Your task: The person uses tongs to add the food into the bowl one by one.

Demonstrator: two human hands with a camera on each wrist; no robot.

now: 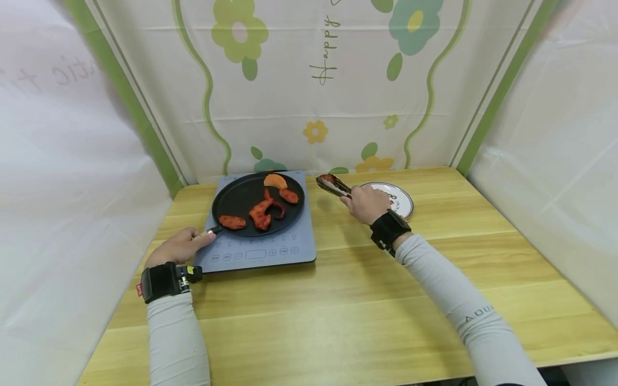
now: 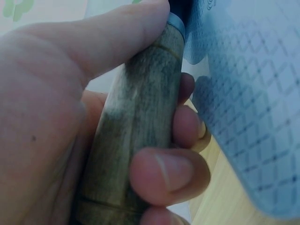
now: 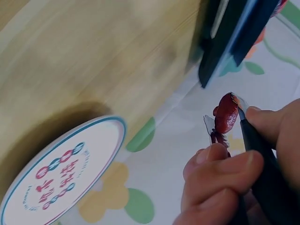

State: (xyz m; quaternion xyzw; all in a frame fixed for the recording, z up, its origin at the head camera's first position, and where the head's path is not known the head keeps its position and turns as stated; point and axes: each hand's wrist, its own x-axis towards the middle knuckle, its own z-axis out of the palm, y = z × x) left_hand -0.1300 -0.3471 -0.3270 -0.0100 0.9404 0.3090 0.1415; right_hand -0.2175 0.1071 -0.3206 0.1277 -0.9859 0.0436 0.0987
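My left hand (image 1: pixel 178 247) grips the wooden handle (image 2: pixel 133 103) of a round black frying pan (image 1: pixel 234 198), fingers curled around it and thumb along the top. Several reddish meat pieces, one shaped like a chicken wing (image 1: pixel 260 215), lie in the pan with an orange wedge (image 1: pixel 275 181) and a dark red curved piece (image 1: pixel 280 210). My right hand (image 1: pixel 368 205) holds dark-handled tongs (image 3: pixel 258 159). Between the tongs' tips is a glossy brown-red food piece (image 3: pixel 227 114), raised between the pan and a white plate (image 1: pixel 403 201). The hand partly hides the plate in the head view.
The pan sits on a grey-blue induction cooktop (image 1: pixel 299 236) with touch controls along its front. Beneath everything is a wooden table (image 1: pixel 309 316). A flower-printed cloth (image 1: pixel 280 96) stands behind it, with white cloth walls on both sides.
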